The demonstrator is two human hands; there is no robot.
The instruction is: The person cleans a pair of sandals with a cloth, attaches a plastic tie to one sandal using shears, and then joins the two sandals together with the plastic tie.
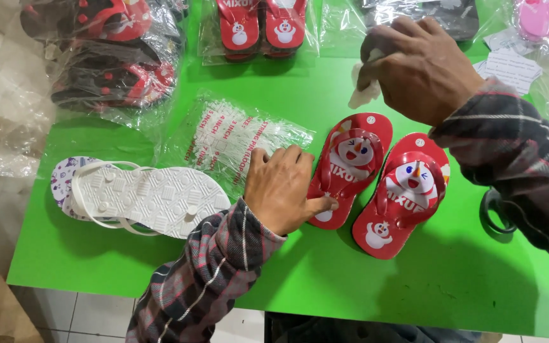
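Head view, near to far. Nearest, plaid sleeve (204,279) rising from bottom edge over green table (325,279). Left hand (284,190) lying palm down, fingers loosely together, thumb tip pressed on heel edge of left red sandal (349,166); fingertips touching clear bag of plastic fasteners (236,140). No grip, just flat contact. Left of that hand, white sandal (150,198) lying sole up, stacked on its patterned mate, straps sticking out underneath. Right of the thumb, second red sandal (401,194) lying just beside the first, both sole down, toes pointing away, both printed with snowman picture and red straps. Dark ring-shaped object (497,213) at table's right side, partly hidden by other plaid sleeve. Farther off, right hand (414,67) curled closed, pinching crumpled white cloth (365,89) just beyond toe of left red sandal, not touching it. Farthest, along back edge: bagged red sandals (262,28) with same snowman, heap of bagged dark and red sandals (109,57) at left, pink item in clear bag (548,19) and white paper slips (509,67) at right.
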